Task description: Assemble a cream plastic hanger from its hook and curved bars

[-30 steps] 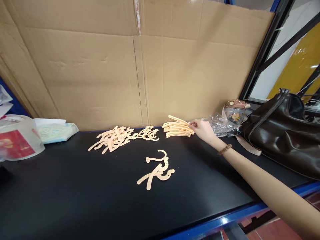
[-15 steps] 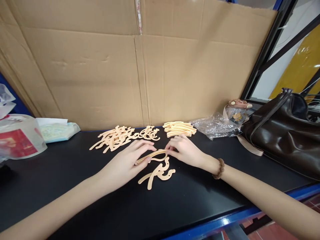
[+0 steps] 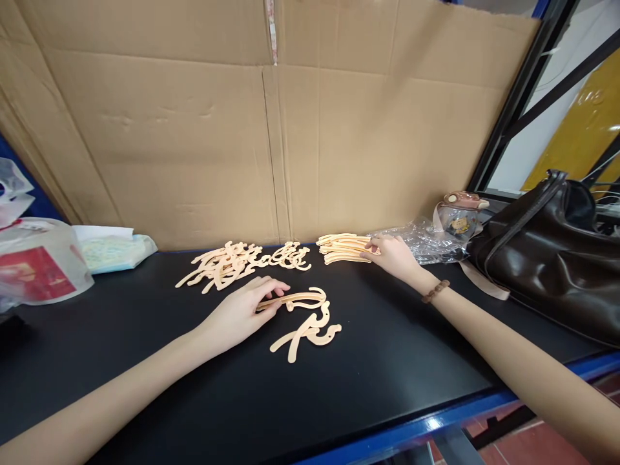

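My left hand [image 3: 252, 303] is closed on a peach plastic hanger piece [image 3: 303, 297], pinching its left end between thumb and fingers. This piece shows a long arm and a curved hook end on the right, held just above the black table. Right below it lie a few loose hanger parts [image 3: 306, 334] with curved arms and hook ends, crossing each other. At the back, my right hand [image 3: 393, 255] has its thumb and fingertips closed at the right end of a stack of curved hanger arms [image 3: 341, 248]. Its fingertips partly cover the arm ends.
Behind the left hand lie a heap of hanger parts [image 3: 225, 265] and a smaller pile of hooks [image 3: 289, 256]. Clear plastic wrap [image 3: 421, 239], a bottle [image 3: 458, 216] and a dark brown bag [image 3: 547, 258] stand right. A cardboard sheet [image 3: 194, 129] walls the back.
My right hand has let go of the hanger piece and moved back and right to the stack of arms. My left hand keeps hold, drawn slightly left.
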The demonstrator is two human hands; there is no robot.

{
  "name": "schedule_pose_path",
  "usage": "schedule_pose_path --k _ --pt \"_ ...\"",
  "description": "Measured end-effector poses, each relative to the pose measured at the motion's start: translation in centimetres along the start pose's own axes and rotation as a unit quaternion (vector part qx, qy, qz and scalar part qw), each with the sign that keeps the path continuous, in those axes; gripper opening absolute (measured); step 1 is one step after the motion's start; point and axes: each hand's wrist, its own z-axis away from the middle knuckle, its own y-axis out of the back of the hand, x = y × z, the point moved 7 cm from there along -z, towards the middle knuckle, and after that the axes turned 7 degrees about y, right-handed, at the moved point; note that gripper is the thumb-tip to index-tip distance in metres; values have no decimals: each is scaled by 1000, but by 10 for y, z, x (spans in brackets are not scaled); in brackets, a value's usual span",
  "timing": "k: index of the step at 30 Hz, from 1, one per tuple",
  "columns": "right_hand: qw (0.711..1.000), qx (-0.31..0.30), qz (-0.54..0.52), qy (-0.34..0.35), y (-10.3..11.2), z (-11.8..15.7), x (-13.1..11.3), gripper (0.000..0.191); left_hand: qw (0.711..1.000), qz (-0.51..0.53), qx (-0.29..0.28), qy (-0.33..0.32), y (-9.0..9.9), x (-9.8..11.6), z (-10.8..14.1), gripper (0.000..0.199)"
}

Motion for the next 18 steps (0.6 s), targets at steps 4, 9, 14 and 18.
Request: schedule_pose_path --k 4,9,14,18 --pt "1000 -2 13 -10 -5 0 -1 22 1000 1 3 1 0 1 0 27" --pt "999 30 -3 -33 6 1 -3 21 1000 1 13 3 -1 4 -1 26" --pt "995 60 -74 -40 27 3 -13 24 1000 21 14 17 -1 0 -3 24" --pt "989 61 -131 2 29 8 -41 29 998 59 7 11 -4 -2 -4 27"
